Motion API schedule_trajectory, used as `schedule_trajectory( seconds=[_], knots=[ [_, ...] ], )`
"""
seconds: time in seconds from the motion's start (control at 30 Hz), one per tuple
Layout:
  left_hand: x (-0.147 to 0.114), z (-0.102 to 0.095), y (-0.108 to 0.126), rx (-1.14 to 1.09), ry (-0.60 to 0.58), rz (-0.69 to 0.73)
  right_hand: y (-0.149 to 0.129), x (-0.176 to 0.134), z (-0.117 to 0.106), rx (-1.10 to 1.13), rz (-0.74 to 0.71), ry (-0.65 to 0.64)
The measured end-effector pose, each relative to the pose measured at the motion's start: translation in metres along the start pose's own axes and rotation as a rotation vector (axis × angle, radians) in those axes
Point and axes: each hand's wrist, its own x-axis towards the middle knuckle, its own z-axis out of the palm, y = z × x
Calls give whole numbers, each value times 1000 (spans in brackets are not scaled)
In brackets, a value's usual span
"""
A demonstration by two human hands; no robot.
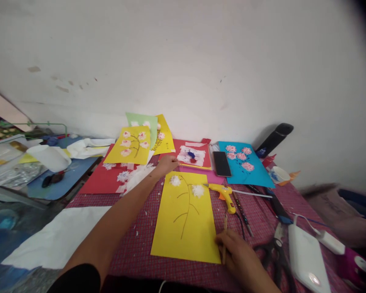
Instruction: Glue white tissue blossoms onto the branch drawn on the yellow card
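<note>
In front of me lies a yellow sheet of paper (198,228) with a drawn branch and two fluffy white paper flowers (198,190) near its top. My left hand (167,164) reaches past the sheet's top left corner, fingers pinched together beside the red card; what is between them is hidden. At the lower right corner, my right hand (236,254) grips a thin wooden stick (225,228), which points away from me. A yellow glue gun (227,194) with a white glue stick (251,194) in its back rests just beyond that hand, its nozzle close to the right flower.
Finished flower cards, including a blue one (256,175), stand or lie at the back. Around the right side are a black phone (222,164), scissors (274,248), a white power bank (308,258) and a paper cup (279,175). White tissue (61,234) covers the left edge.
</note>
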Motion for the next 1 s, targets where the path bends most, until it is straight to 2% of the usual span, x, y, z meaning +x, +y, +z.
schedule_trajectory(
  seconds=[0.17,0.33,0.43,0.5,0.57,0.67,0.77,0.83,0.9,1.0],
  knots=[
    [8,-8,-5,42,-4,18,2,-1,2,17,2,11],
    [14,-31,-22,162,58,-30,6,0,3,39,7,-2],
    [7,-45,-28,220,68,-62,5,0,2,37,13,-21],
    [-10,-50,-27,234,71,-47,3,0,-1,27,13,-43],
    [-40,-51,-20,222,89,-2,0,-1,-6,33,26,-65],
    [-114,-42,-10,85,149,193,-4,-6,-20,72,54,-61],
    [-202,-17,-7,30,51,325,-7,-13,-38,82,13,-72],
    [-251,6,-8,78,42,372,-10,-15,-48,85,-35,-112],
    [-284,28,-10,138,85,347,-14,-13,-54,100,-56,-136],
    [-306,53,-10,221,191,304,-17,-5,-52,129,-22,-116]
  ],
)
